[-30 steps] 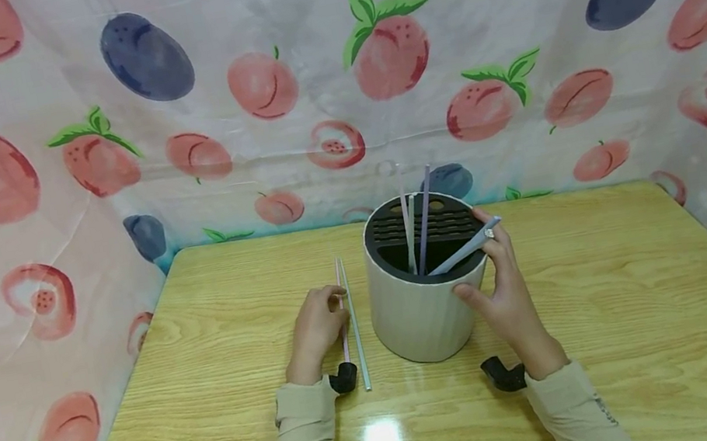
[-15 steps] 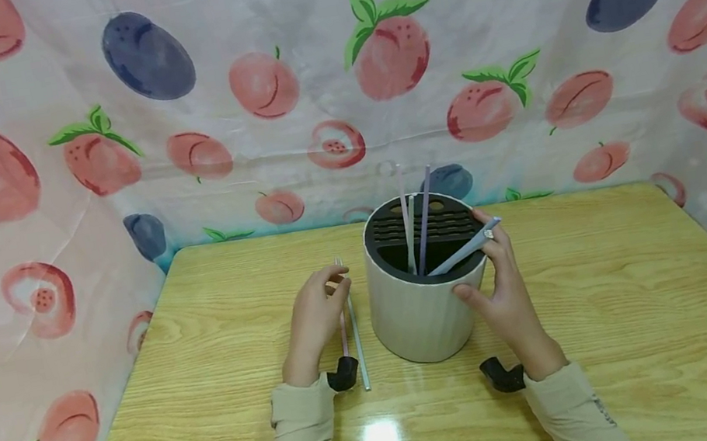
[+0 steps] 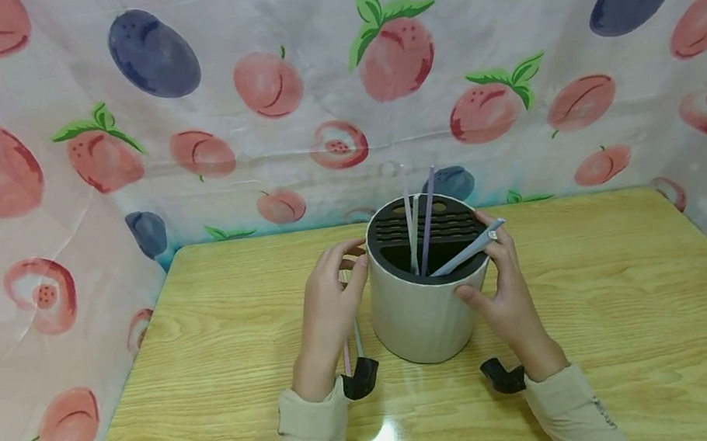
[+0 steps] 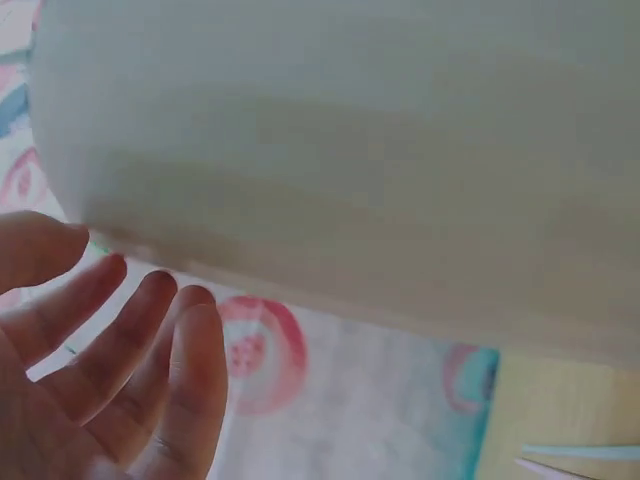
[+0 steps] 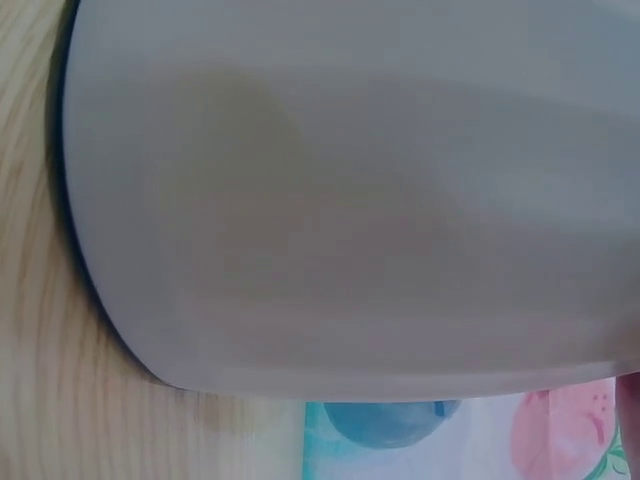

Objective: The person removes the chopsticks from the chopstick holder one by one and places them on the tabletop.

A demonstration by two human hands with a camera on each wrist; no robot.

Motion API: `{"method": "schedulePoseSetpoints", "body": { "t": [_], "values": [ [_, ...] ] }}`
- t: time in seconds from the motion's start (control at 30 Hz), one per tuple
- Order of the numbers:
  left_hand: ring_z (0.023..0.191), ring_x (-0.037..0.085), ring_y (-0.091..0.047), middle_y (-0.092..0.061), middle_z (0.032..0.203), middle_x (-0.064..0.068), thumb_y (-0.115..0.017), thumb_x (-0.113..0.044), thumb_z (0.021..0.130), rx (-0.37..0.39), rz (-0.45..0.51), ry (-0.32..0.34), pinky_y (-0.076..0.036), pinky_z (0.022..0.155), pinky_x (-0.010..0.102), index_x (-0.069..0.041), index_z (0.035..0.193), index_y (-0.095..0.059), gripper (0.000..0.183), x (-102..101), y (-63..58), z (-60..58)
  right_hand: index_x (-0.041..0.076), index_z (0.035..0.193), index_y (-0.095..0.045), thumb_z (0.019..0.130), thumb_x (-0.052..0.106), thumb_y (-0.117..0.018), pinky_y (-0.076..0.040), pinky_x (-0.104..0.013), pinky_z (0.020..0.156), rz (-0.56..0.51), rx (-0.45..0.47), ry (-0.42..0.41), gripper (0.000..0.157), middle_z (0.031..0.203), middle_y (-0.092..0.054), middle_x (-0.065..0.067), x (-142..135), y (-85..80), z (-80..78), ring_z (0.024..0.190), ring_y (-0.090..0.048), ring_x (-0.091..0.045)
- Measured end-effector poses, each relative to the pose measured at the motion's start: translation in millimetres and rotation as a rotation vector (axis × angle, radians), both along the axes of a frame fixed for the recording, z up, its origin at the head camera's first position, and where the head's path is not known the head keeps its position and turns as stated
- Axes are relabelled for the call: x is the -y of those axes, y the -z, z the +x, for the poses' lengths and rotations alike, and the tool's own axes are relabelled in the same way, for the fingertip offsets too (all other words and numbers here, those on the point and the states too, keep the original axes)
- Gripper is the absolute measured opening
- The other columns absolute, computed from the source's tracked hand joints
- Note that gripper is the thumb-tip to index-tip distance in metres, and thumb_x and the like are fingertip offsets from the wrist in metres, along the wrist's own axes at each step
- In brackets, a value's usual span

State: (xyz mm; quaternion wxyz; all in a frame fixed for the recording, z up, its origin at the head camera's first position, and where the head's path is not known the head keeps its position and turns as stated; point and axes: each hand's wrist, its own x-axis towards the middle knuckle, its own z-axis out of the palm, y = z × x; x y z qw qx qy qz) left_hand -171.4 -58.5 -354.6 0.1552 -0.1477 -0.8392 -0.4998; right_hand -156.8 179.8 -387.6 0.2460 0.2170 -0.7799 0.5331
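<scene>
A cream round knife holder (image 3: 425, 326) with a black slotted top stands upright on the table. Pink, pale green and purple chopsticks (image 3: 428, 231) rise from its open compartment, and a blue one (image 3: 468, 249) leans over the right rim. My right hand (image 3: 507, 296) grips the holder's right side, thumb in front and fingers toward the back rim. At the left rim, my left hand (image 3: 326, 300) has its fingertips right by the holder wall (image 4: 330, 180), loosely bent and holding nothing. Beneath that hand lie a pink chopstick (image 3: 347, 359) and a pale green chopstick (image 3: 358, 338), partly hidden.
The wood-grain table (image 3: 630, 298) extends to both sides. A fruit-printed cloth (image 3: 286, 161) hangs behind it and along the sides. Black camera mounts (image 3: 362, 378) sit at both wrists.
My left hand has left the chopsticks on the table and moved up and right to the holder's left rim. The right hand has stayed on the holder.
</scene>
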Motion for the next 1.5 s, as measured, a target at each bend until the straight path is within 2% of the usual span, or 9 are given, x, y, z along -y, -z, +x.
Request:
{"method": "schedulePoseSetpoints", "body": {
  "t": [0.2, 0.47, 0.67, 0.77, 0.97, 1.07, 1.2, 1.43, 1.5],
  "values": [
    [0.096, 0.009, -0.05, -0.049, 0.114, -0.004, -0.052, -0.035, 0.09, -0.096, 0.033, 0.043, -0.049, 0.07, 0.026, -0.018, 0.113, -0.058, 0.03, -9, -11.4, 8.7, 0.012, 0.122, -0.049, 0.076, 0.049, -0.064, -0.015, -0.059, 0.099, -0.001, 0.016, 0.004, 0.061, 0.146, -0.017, 0.0, 0, -1.6, 1.5, 0.134, -0.008, -0.023],
    [0.114, 0.016, -0.031, -0.04, 0.128, -0.001, -0.051, -0.041, 0.088, -0.159, -0.155, 0.099, -0.035, 0.09, 0.039, -0.022, 0.116, -0.057, 0.034, -19, -19.2, 16.4, 0.011, 0.123, -0.047, 0.076, 0.048, -0.064, -0.016, -0.059, 0.098, -0.001, 0.012, 0.01, 0.062, 0.146, -0.017, 0.0, 1, -1.0, 2.0, 0.134, -0.01, -0.022],
    [0.12, 0.019, -0.026, -0.042, 0.128, -0.001, -0.052, -0.039, 0.089, -0.184, -0.179, 0.13, -0.031, 0.094, 0.042, -0.021, 0.112, -0.06, 0.03, -24, -21.6, 20.6, 0.002, 0.118, -0.047, 0.079, 0.047, -0.061, -0.016, -0.062, 0.096, -0.023, -0.024, -0.012, 0.061, 0.145, -0.018, -0.005, 9, -16.5, 10.9, 0.133, -0.011, -0.025],
    [0.124, 0.017, -0.027, -0.045, 0.125, -0.002, -0.053, -0.036, 0.089, -0.208, -0.166, 0.162, -0.027, 0.099, 0.04, -0.018, 0.111, -0.06, 0.029, -26, -22.4, 21.7, -0.004, 0.115, -0.046, 0.081, 0.045, -0.06, -0.016, -0.063, 0.095, -0.027, -0.031, -0.018, 0.061, 0.144, -0.019, -0.007, 14, -27.3, 17.4, 0.132, -0.012, -0.027],
    [0.122, 0.014, -0.035, -0.055, 0.118, -0.002, -0.05, -0.03, 0.092, -0.271, -0.194, 0.2, -0.021, 0.104, 0.035, -0.015, 0.112, -0.06, 0.027, -33, -22.6, 23.6, -0.005, 0.113, -0.046, 0.081, 0.041, -0.062, -0.018, -0.062, 0.095, -0.01, -0.017, -0.028, 0.058, 0.144, -0.018, -0.011, 12, -28.7, 18.5, 0.132, -0.012, -0.028],
    [0.12, 0.012, -0.037, -0.057, 0.115, -0.002, -0.05, -0.03, 0.092, -0.256, -0.18, 0.173, -0.023, 0.102, 0.037, -0.016, 0.108, -0.061, 0.024, -36, -22.2, 24.5, -0.004, 0.114, -0.046, 0.081, 0.04, -0.062, -0.019, -0.061, 0.095, 0.007, -0.013, -0.031, 0.058, 0.143, -0.018, -0.017, 10, -29.2, 19.7, 0.132, -0.012, -0.029],
    [0.12, 0.008, -0.034, -0.056, 0.115, -0.004, -0.052, -0.032, 0.09, -0.171, -0.105, 0.142, -0.027, 0.099, 0.038, -0.019, 0.1, -0.061, 0.018, -40, -21.4, 24.4, -0.005, 0.114, -0.044, 0.085, 0.038, -0.058, -0.021, -0.058, 0.096, 0.023, -0.024, -0.03, 0.054, 0.141, -0.019, -0.019, 8, -29.6, 20.1, 0.131, -0.015, -0.03],
    [0.12, 0.006, -0.033, -0.055, 0.117, -0.002, -0.054, -0.028, 0.089, -0.108, 0.007, 0.141, -0.032, 0.096, 0.036, -0.017, 0.095, -0.061, 0.015, -42, -21.3, 23.6, -0.005, 0.115, -0.044, 0.097, 0.022, -0.038, -0.024, -0.027, 0.1, 0.013, -0.045, 0.002, 0.034, 0.14, -0.025, -0.015, 10, -30.0, 20.4, 0.13, -0.02, -0.028],
    [0.119, 0.006, -0.035, -0.053, 0.118, -0.001, -0.054, -0.028, 0.089, -0.1, 0.039, 0.141, -0.035, 0.094, 0.034, -0.016, 0.096, -0.061, 0.016, -41, -20.8, 23.9, -0.007, 0.114, -0.045, 0.097, 0.018, -0.037, -0.024, -0.026, 0.1, 0.001, -0.058, 0.022, 0.031, 0.139, -0.028, -0.016, 12, -30.1, 21.0, 0.129, -0.022, -0.029]
  ]
}}
